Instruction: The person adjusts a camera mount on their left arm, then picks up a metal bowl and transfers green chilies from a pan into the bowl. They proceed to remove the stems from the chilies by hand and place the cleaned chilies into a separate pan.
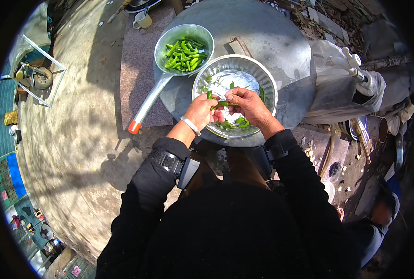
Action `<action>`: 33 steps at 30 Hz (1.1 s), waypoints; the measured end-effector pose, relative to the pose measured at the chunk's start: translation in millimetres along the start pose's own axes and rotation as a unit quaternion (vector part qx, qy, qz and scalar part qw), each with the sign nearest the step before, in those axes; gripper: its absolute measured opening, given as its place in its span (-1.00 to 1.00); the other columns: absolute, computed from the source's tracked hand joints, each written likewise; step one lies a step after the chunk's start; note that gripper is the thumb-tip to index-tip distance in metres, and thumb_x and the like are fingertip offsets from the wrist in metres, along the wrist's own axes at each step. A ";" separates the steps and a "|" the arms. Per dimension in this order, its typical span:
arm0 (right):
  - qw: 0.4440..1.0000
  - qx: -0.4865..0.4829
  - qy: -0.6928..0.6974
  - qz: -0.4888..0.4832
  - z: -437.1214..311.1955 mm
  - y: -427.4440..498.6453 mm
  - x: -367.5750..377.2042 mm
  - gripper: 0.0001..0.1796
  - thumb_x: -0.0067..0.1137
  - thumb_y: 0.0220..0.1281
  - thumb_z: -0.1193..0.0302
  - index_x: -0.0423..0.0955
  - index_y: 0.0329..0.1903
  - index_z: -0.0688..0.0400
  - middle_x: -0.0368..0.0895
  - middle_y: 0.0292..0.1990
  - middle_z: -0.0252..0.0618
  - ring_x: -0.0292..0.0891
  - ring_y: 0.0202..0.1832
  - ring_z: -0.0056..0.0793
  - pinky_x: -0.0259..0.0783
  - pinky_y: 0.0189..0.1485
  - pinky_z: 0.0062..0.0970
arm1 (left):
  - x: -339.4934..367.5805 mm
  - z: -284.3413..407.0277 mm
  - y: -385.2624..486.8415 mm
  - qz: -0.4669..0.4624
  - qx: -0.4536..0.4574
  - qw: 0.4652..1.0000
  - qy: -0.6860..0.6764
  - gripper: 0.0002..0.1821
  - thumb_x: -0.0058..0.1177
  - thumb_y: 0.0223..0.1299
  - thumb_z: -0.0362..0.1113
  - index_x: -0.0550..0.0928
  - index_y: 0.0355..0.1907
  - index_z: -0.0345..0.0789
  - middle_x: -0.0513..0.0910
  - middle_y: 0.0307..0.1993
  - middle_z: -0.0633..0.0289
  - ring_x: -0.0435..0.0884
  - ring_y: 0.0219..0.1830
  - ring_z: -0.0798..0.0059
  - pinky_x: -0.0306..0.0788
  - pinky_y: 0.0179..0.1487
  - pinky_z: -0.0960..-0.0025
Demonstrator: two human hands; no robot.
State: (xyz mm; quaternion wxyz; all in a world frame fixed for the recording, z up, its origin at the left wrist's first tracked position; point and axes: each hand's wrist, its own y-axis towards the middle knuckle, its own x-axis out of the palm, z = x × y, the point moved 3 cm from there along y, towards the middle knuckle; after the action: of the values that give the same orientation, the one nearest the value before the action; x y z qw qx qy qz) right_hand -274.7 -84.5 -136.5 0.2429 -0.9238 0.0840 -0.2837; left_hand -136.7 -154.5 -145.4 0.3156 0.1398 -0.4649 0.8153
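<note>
Both my hands are over a shiny metal basin (270, 82) with fluted walls. My left hand (201, 110) grips green chili peppers (209, 95), one of them poking up above the thumb. Another green pepper (222, 104) stretches between the two hands, and the fingertips of my right hand (246, 104) pinch its right end. Green leaves and a few peppers (241, 122) lie in the basin below my hands. To the upper left, a long-handled metal scoop (158, 94) holds a heap of green peppers (186, 55).
Basin and scoop rest on a round grey metal table (290, 38); a brown bar handle (243, 46) stands out of its top. A cup (143, 21) sits on a stone slab (137, 66) at upper left. Another person's leg (376, 233) shows at lower right. Plastic-wrapped pipework (346, 83) stands right.
</note>
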 end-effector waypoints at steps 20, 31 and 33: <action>0.952 -0.050 -0.294 0.067 -13.5 -8.7 12.1 -0.78 0.04 0.09 0.36 0.41 -0.42 0.31 0.36 -0.71 -0.35 0.28 -0.65 -0.62 0.22 -0.62 -0.58 | 16.6 -0.5 -18.1 -0.062 0.085 0.942 0.317 -0.83 -0.05 0.14 -0.23 0.42 -0.38 -0.30 0.40 -0.64 0.40 0.33 -0.73 0.75 0.24 -0.69 0.65; 0.808 -0.096 -0.572 0.098 13.6 32.1 -18.5 -0.82 0.00 -0.02 0.41 0.46 -0.37 0.26 0.50 -0.44 0.00 0.46 -0.42 -0.09 0.37 -0.33 -0.30 | -6.0 29.2 -13.2 0.046 0.184 0.970 0.151 -0.78 -0.05 0.11 -0.33 0.38 -0.23 -0.40 0.52 -0.37 0.13 0.47 -0.54 0.58 0.44 -0.48 0.51; 0.759 -0.091 -0.645 0.004 28.1 37.5 -12.0 -0.79 0.05 -0.11 0.38 0.50 -0.36 0.20 0.51 -0.45 0.04 0.43 -0.30 0.01 0.31 -0.16 -0.26 | -6.1 22.2 -10.2 0.067 0.145 0.971 0.180 -0.77 -0.05 0.10 -0.34 0.37 -0.22 -0.41 0.52 -0.35 0.11 0.48 -0.54 0.57 0.44 -0.48 0.52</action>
State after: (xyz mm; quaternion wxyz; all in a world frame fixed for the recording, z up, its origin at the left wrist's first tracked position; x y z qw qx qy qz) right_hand -269.4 -102.2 -181.2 0.1555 -0.9058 -0.0636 0.3890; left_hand -127.0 -171.8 -130.0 0.3147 0.0036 -0.2856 0.9052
